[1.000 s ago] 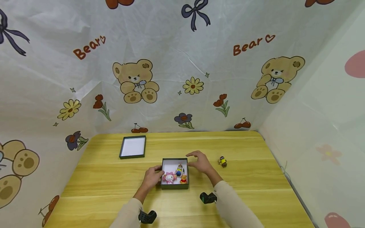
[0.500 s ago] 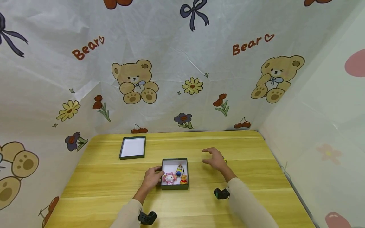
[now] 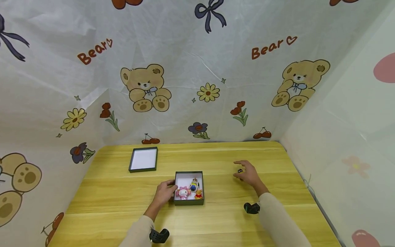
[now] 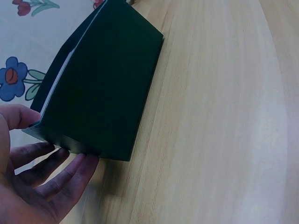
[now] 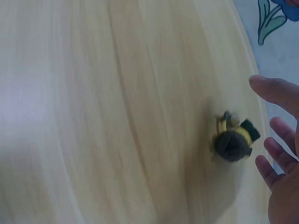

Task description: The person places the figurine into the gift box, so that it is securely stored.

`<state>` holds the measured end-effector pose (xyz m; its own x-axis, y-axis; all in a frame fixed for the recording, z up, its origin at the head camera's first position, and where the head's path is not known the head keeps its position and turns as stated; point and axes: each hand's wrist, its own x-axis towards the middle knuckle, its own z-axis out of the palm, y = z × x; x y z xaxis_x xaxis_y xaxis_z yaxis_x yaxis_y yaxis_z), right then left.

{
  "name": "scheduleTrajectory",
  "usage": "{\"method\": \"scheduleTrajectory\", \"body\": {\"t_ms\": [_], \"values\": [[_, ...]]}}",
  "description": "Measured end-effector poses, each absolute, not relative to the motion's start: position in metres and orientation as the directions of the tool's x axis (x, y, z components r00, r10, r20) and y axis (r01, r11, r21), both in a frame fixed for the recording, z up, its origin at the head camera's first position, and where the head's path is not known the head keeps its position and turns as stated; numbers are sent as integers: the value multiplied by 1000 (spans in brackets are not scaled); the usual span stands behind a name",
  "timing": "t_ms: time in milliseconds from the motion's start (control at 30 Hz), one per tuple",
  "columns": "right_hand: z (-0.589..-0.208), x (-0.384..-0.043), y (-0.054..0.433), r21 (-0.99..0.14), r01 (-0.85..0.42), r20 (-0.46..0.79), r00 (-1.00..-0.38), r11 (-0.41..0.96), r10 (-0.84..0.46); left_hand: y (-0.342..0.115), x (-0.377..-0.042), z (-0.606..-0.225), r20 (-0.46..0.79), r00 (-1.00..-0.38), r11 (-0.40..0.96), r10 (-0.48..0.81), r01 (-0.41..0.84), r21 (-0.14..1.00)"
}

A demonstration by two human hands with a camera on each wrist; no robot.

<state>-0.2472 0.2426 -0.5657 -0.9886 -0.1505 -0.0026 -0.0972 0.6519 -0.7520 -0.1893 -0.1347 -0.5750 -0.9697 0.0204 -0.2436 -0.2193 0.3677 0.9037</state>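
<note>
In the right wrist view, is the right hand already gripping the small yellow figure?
No, in that view a narrow gap shows between the fingers and the yellow figure.

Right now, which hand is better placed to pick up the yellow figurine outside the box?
Likely the right hand: it is close beside the yellow figurine, while the left hand grips the dark green box.
</note>
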Motion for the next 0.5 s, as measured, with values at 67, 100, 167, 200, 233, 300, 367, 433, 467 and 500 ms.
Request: {"method": "scheduleTrajectory", "body": {"t_ms": [67, 100, 167, 200, 233, 300, 367, 433, 467, 500], "values": [[-570, -247, 248, -743, -83, -23, -988, 664, -149, -135, -189, -575, -241, -970, 359, 22, -218, 908], [-571, -246, 250, -742, -76, -36, -988, 666, -152, -134, -189, -574, -246, -969, 353, 20, -223, 909], [-574, -245, 254, -748, -58, -66, -985, 661, -161, -134, -189, -574, -244, -969, 349, 22, -221, 911], [-575, -244, 256, -754, -47, -84, -982, 655, -167, -134, -189, -574, -245, -969, 350, 24, -221, 910], [-576, -243, 258, -760, -37, -100, -980, 648, -173, -134, -189, -573, -247, -969, 347, 24, -223, 911], [-578, -242, 260, -769, -19, -122, -977, 639, -176, -133, -189, -573, -248, -968, 350, 27, -223, 910], [-581, -240, 263, -760, -21, -129, -975, 650, -182, -133, -189, -573, -247, -969, 354, 29, -221, 909], [-582, -239, 265, -742, -32, -126, -975, 670, -186, -133, -189, -573, -252, -967, 352, 29, -226, 908], [-583, -239, 266, -732, -41, -122, -974, 680, -190, -133, -189, -573, -253, -967, 355, 28, -227, 907], [-584, -238, 267, -728, -42, -122, -974, 684, -190, -133, -189, -573, -256, -966, 357, 28, -230, 905]]}}
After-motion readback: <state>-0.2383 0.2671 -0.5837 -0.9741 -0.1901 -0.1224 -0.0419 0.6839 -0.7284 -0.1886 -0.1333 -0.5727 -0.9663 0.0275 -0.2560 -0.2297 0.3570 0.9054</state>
